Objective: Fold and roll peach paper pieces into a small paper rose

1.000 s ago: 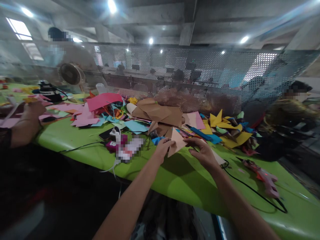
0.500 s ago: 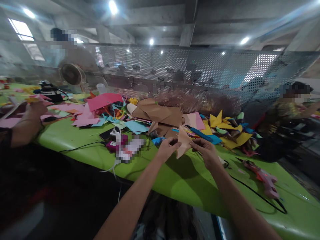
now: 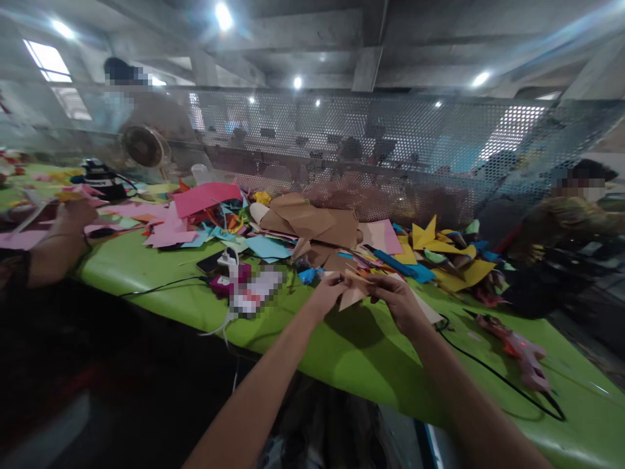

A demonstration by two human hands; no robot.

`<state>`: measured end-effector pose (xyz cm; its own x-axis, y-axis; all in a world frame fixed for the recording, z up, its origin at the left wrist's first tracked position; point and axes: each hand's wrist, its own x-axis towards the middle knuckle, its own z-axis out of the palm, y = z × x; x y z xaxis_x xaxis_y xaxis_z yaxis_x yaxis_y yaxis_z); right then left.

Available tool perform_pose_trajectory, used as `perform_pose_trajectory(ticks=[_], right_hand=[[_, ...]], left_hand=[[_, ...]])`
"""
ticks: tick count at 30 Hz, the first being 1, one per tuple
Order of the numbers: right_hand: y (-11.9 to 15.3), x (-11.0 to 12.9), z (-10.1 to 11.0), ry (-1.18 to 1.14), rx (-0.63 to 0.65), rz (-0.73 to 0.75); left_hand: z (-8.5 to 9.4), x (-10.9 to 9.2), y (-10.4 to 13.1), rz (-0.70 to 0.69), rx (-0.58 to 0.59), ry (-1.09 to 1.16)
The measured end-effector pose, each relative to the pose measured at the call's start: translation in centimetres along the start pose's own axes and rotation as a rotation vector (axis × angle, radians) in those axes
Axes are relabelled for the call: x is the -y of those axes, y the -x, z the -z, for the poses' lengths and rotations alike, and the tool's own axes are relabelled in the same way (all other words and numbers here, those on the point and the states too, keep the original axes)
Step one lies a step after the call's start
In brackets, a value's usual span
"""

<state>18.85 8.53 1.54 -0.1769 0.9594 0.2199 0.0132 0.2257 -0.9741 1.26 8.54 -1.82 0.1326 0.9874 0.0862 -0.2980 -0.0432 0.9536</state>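
Observation:
Between my two hands is a folded piece of tan paper (image 3: 352,293), held just above the green table (image 3: 336,365). My left hand (image 3: 328,294) pinches its left side. On the other side, the fingers of my right hand (image 3: 394,297) close on its right edge and upper fold. Part of the paper hides behind my fingers. A pale sheet (image 3: 426,306) lies beside my right hand. Just behind my hands are brown paper sheets (image 3: 312,221) and a crumpled blue piece (image 3: 308,276).
A pink glue gun (image 3: 520,352) with a black cord lies at the right. To the left are a purple-and-white power strip (image 3: 222,281) and a phone. Yellow paper stars (image 3: 424,231) and coloured scraps line the back, before a perforated metal screen (image 3: 312,143). A co-worker's arm (image 3: 63,241) reaches in at far left.
The tan paper has tipped from standing upright with its point up to a lower, flatter angle. My hands have turned with it and stay close together.

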Motion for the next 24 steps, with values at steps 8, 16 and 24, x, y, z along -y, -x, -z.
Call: perform_pose_trajectory(ticks=[8,16,24], right_hand=[[0.1,0.1,0.0,0.125,-0.004,0.075],[0.1,0.0,-0.1,0.243,-0.021,0.160],[0.0,0.1,-0.1,0.201,-0.033,0.157]], left_hand=[[0.1,-0.7,0.7,0.233,0.193,0.137],[0.4,-0.9,0.4,0.298,0.227,0.179],[-0.2,-1.4,1.7,0.185,0.245,0.142]])
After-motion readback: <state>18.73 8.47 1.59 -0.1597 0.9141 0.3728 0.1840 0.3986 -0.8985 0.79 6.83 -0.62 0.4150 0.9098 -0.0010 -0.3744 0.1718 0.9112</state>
